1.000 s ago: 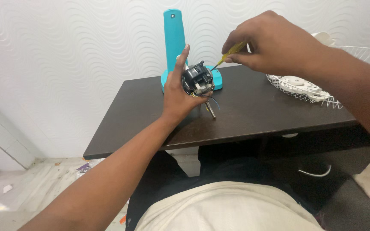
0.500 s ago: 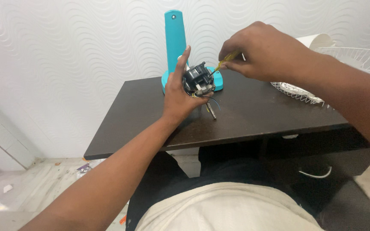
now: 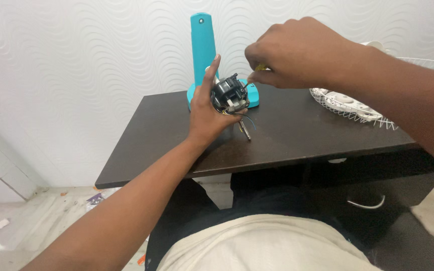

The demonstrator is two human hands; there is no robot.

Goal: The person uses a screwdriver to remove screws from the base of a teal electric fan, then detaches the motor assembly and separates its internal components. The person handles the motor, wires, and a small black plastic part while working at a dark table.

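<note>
My left hand (image 3: 206, 113) grips a small black fan motor (image 3: 227, 94) with loose coloured wires and a metal shaft (image 3: 245, 131) that points down at the dark table (image 3: 297, 130). My right hand (image 3: 292, 52) is closed on a yellow-handled screwdriver (image 3: 260, 67), mostly hidden by the fingers. Its tip touches the top right of the motor. Both hands are above the table's back middle, in front of a teal fan stand (image 3: 202, 45).
A white wire fan grille (image 3: 357, 108) with a white plastic centre lies at the table's back right. The wavy-patterned white wall is right behind the table. My lap is under the table's front edge. Small debris lies on the floor at the left.
My right hand has moved left and lower, closer to the motor, so the screwdriver is now mostly covered by the fingers. My left hand holds the motor in nearly the same place.
</note>
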